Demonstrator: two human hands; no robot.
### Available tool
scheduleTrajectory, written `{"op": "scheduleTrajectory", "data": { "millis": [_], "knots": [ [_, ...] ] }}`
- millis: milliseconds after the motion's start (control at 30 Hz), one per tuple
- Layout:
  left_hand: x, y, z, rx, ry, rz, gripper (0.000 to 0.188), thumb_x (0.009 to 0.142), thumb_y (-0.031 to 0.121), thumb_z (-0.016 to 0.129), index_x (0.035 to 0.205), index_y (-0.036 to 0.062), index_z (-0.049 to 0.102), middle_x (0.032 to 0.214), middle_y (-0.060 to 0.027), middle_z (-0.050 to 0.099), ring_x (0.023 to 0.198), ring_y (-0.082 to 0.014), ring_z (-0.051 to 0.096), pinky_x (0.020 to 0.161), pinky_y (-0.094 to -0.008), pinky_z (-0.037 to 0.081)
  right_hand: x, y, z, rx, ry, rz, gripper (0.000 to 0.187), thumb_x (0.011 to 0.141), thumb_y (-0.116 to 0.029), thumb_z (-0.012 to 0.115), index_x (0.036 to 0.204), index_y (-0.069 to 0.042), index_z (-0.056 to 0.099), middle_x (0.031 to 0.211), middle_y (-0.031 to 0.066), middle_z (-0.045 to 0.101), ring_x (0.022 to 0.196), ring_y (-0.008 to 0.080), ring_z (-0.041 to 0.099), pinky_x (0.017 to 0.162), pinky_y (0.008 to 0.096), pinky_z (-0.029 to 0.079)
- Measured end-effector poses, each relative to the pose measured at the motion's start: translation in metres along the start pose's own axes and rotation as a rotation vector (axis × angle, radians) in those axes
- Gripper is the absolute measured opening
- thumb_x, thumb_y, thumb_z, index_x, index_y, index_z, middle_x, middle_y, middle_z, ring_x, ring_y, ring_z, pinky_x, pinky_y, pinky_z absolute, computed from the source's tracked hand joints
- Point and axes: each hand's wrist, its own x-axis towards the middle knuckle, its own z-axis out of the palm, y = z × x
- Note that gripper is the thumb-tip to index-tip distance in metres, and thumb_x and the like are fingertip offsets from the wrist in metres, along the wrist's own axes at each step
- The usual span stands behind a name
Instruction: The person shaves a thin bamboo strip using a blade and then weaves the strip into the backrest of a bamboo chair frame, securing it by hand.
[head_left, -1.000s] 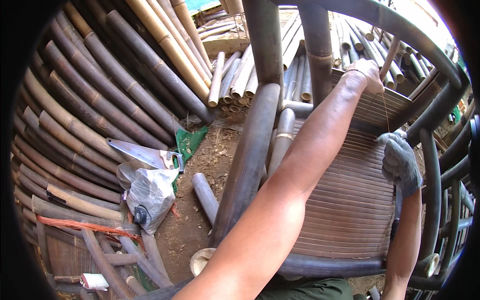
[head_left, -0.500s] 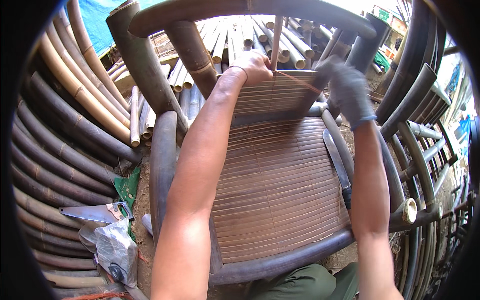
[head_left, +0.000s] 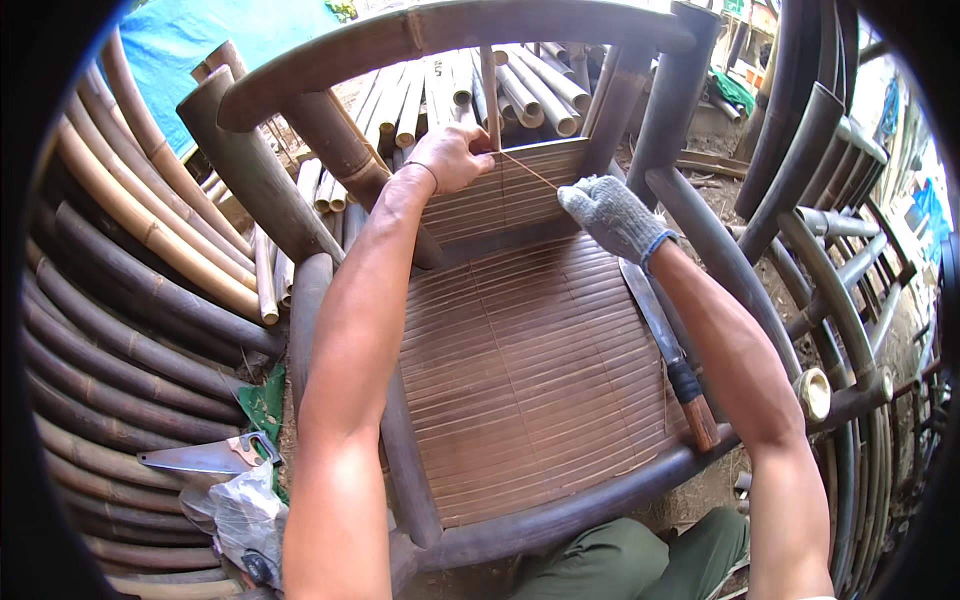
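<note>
The bare left hand [head_left: 452, 155] is closed at the back of a bamboo chair [head_left: 520, 360], its fingers curled against a thin upright bamboo strip [head_left: 489, 95] and pinching one end of a thin cord [head_left: 528, 170]. The cord runs taut from those fingers down to the right hand [head_left: 612, 215], which wears a grey knit glove and is closed around the other end — just above the slatted backrest. Below the gloved fingers a long knife [head_left: 662, 345] with a wooden handle lies on the seat's right edge, touching neither hand. Well away from the left fingers, a handsaw [head_left: 205, 457] rests on the ground beside a crumpled plastic bag [head_left: 235, 510], with stacked bamboo poles [head_left: 120, 300] curving around.
</note>
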Motion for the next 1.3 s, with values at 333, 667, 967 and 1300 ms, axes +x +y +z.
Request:
{"op": "scheduleTrajectory", "data": {
  "millis": [333, 667, 967, 1300],
  "knots": [
    [-0.012, 0.011, 0.014, 0.316, 0.033, -0.066, 0.042, 0.091, 0.027, 0.065, 0.126, 0.0042, 0.067, 0.118, -0.0205, 0.07, 0.112, -0.031, 0.067, 0.1, -0.039, 0.051, -0.095, -0.133, -0.123, 0.124, -0.109, 0.305, 0.011, 0.088, -0.013, 0.058, 0.09, -0.003, 0.062, 0.077, 0.0156, 0.062, 0.071, 0.0326, 0.066, 0.067, 0.042, 0.057],
    [-0.191, 0.24, 0.025, 0.322, -0.206, 0.186, 0.035, 0.087, 0.02, 0.07, 0.118, 0.0046, 0.067, 0.123, -0.0138, 0.064, 0.118, -0.0299, 0.062, 0.102, -0.04, 0.052, -0.191, -0.24, -0.114, 0.457, -0.274, 0.405, 0.025, 0.092, -0.027, 0.058, 0.079, -0.009, 0.07, 0.081, 0.0143, 0.067, 0.079, 0.0333, 0.067, 0.072, 0.0464, 0.056],
    [-0.473, 0.404, -0.069, 0.147, 0.559, -0.087, 0.013, 0.089, 0.012, 0.07, 0.099, 0.0035, 0.072, 0.09, -0.0118, 0.072, 0.082, -0.0253, 0.071, 0.075, -0.0355, 0.057, -0.258, -0.198, -0.089, 0.435, -0.096, 0.395, 0.022, 0.099, -0.021, 0.056, 0.088, -0.003, 0.058, 0.09, 0.0173, 0.059, 0.09, 0.037, 0.059, 0.08, 0.0473, 0.047],
    [-0.927, 0.181, -0.245, -0.238, 1.748, -1.177, 0.032, 0.1, 0.019, 0.062, 0.126, 0.0003, 0.059, 0.111, -0.018, 0.071, 0.089, -0.0259, 0.072, 0.078, -0.0416, 0.062, -0.261, -0.204, -0.078, 0.384, -0.131, 0.362, 0.017, 0.102, -0.018, 0.054, 0.1, -0.002, 0.06, 0.095, 0.0181, 0.059, 0.095, 0.0374, 0.059, 0.084, 0.0478, 0.046]
  ]
}}
